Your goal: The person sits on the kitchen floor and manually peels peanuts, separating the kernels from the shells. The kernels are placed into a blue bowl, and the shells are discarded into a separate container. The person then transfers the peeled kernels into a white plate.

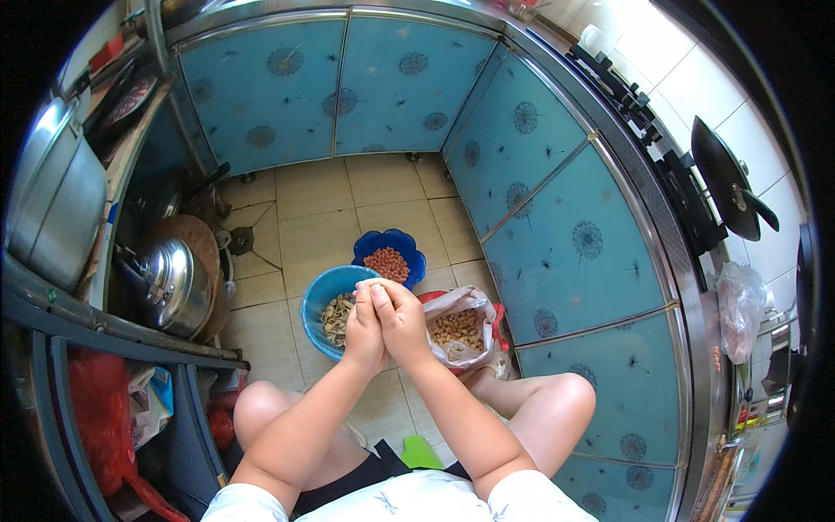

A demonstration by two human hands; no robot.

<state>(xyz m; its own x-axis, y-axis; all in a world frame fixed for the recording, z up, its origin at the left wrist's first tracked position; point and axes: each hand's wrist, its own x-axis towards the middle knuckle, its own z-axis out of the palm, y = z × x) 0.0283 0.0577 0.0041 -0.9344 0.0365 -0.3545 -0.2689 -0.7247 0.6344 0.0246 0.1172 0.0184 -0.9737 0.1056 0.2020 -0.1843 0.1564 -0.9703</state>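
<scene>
My left hand [366, 329] and my right hand [399, 320] are pressed together, thumbs side by side, over the right rim of a blue plastic bucket [313, 307]. Whatever lies between the fingers is hidden. Empty peanut shells [336, 318] lie in the bucket. Behind it, a dark blue scalloped bowl [415, 251] holds shelled reddish peanuts [387, 263]. To the right of my hands, an open white and red bag [479, 307] contains unshelled peanuts [456, 331].
Blue cabinet doors [574, 241] enclose the tiled floor [316, 222] behind and at the right. A lidded steel pot [173, 280] stands on the left shelf, with a large aluminium pot [59, 196] above. A wok [727, 186] is by the stove at the upper right. My knees flank the arms.
</scene>
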